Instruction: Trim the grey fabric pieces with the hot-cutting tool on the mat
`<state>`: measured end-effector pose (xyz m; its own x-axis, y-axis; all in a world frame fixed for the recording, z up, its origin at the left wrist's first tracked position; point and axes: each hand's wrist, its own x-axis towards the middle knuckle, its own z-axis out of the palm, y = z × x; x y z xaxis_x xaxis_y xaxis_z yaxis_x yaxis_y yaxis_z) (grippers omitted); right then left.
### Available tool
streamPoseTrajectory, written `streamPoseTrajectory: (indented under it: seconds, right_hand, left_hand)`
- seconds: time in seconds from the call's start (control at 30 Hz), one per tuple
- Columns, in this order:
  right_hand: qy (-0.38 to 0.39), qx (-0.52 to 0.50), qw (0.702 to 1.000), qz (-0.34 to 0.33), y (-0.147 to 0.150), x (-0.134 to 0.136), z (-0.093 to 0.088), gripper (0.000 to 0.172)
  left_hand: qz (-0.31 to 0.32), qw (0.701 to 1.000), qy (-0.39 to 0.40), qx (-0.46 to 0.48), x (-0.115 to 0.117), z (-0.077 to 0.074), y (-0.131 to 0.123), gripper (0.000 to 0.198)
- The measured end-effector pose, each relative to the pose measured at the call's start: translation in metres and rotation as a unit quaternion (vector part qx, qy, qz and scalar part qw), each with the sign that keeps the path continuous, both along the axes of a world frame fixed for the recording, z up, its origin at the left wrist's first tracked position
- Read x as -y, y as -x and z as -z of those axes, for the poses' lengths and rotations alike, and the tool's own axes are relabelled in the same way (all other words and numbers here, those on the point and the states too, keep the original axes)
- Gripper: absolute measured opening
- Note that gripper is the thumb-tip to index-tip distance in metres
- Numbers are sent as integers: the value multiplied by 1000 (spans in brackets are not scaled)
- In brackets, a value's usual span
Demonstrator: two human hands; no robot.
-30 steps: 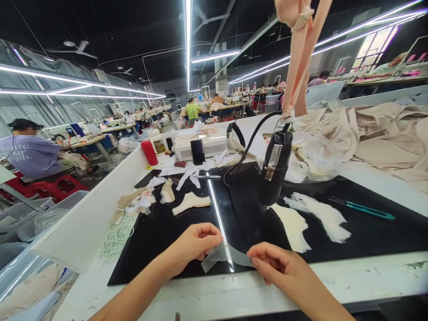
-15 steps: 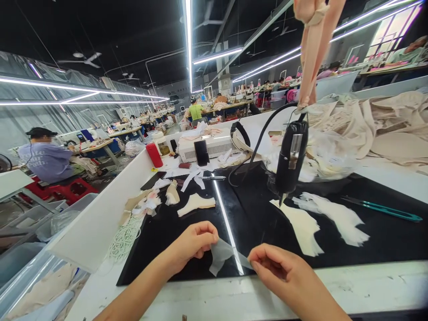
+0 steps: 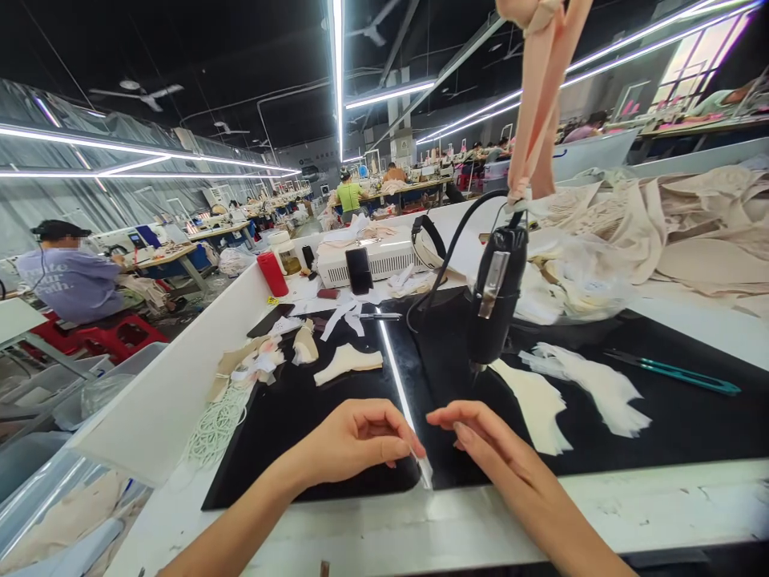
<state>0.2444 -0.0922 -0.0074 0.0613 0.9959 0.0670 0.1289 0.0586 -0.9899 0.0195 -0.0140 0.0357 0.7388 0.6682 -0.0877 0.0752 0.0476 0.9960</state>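
My left hand is curled over the black mat, thumb close to the fingers. A small sheer piece of fabric shows at its fingertips, mostly hidden by the hand or lost in the light's reflection. Just to the right, my right hand holds nothing, its fingers stretched out and thumb slightly apart. Beyond it a black handheld tool hangs upright from peach fabric strips, its tip near a stack of cream cut pieces. White sheer cut pieces lie further right.
Teal-handled tweezers lie at the mat's right. A cream cut piece, a pen and a pale green cord bundle are on the left. A white machine box and beige garments stand behind. A co-worker sits far left.
My right hand has let go of the sheer piece and spread its fingers. My left hand has moved right with the piece at its fingertips. The hanging tool appears shifted left and tilted differently.
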Motion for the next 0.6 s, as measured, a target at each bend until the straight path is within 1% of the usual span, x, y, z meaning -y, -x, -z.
streamPoseTrajectory:
  seconds: [0.07,0.17,0.23,0.33,0.43,0.5,0.53,0.6]
  right_hand:
    - [-8,7,1000,-26,4,-2,1,38]
    - [-15,53,996,-69,9,-5,5,33]
    - [-26,98,993,-67,9,-8,8,27]
    - [-62,192,979,-36,6,-16,17,23]
    - [-104,270,957,-24,3,-23,28,20]
    - [-118,289,950,-28,2,-28,34,20]
    - [-121,294,948,-30,2,-29,37,21]
    - [-126,307,943,-32,2,-31,40,22]
  left_hand:
    - [20,1000,-9,20,0,-1,-1,33]
    - [26,999,-36,14,-4,1,-1,39]
    - [14,999,-52,-4,-10,5,-1,44]
    - [-21,996,-77,-28,-20,15,1,45]
    - [-83,986,-131,-52,-29,27,4,36]
    - [-123,973,-181,-71,-30,33,4,26]
    - [-132,966,-208,-81,-29,36,5,20]
    - [-123,954,-256,-98,-25,40,5,9]
